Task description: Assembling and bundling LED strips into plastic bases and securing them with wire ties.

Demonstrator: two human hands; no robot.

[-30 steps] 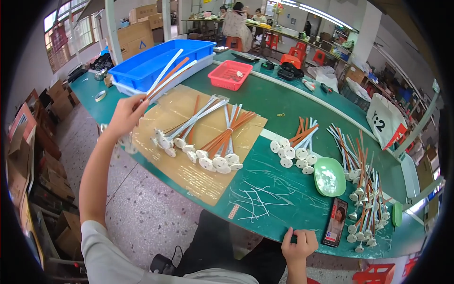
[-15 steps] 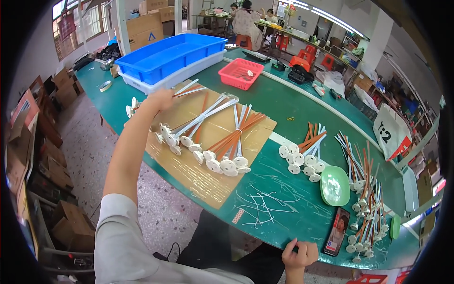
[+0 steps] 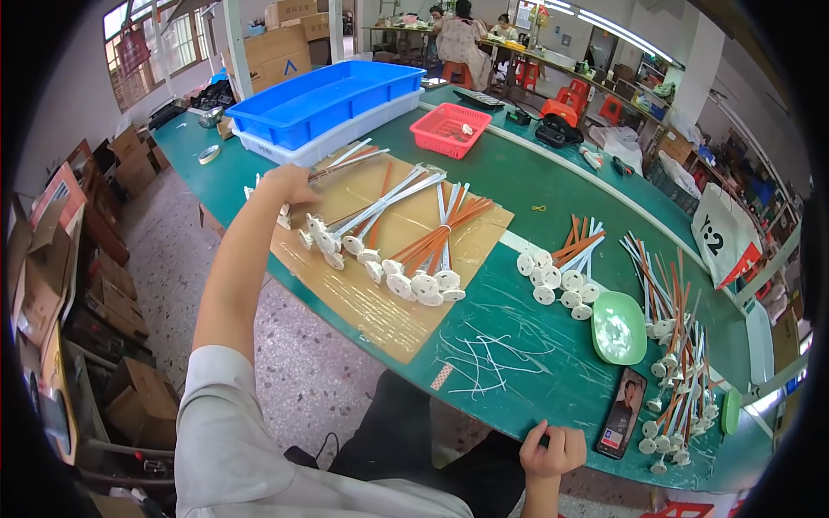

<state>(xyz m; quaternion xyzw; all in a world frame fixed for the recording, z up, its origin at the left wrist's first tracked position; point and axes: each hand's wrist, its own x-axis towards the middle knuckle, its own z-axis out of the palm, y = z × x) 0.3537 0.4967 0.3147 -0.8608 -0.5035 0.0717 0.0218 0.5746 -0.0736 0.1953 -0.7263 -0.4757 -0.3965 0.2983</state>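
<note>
My left hand point(image 3: 289, 185) is closed around a bundle of flat strips point(image 3: 354, 160) at the far left of a cardboard sheet point(image 3: 393, 319). White round discs point(image 3: 284, 217) show beneath the hand. Beside it on the cardboard lie two more bundles, one mainly of silver strips point(image 3: 393, 197) and one mainly of brown strips point(image 3: 449, 230), their white discs toward me. The fingers hide the middle of the held bundle. My right hand point(image 3: 554, 451) is curled at the table's front edge with nothing visible in it, left of a phone point(image 3: 622, 413) with a lit screen.
Loose white ties point(image 3: 492, 358) lie near a green dish point(image 3: 618, 328). More disc-ended bundles point(image 3: 561, 276) rest at the right. Behind are a blue tray point(image 3: 324, 99) stacked on a white one, a red basket point(image 3: 451, 131) and a tape roll point(image 3: 209, 154). People sit farther back.
The whole view has shifted slightly. My left hand has moved a little left and nearer with the bundle, and discs now show below it. My right hand stays curled at the edge.
</note>
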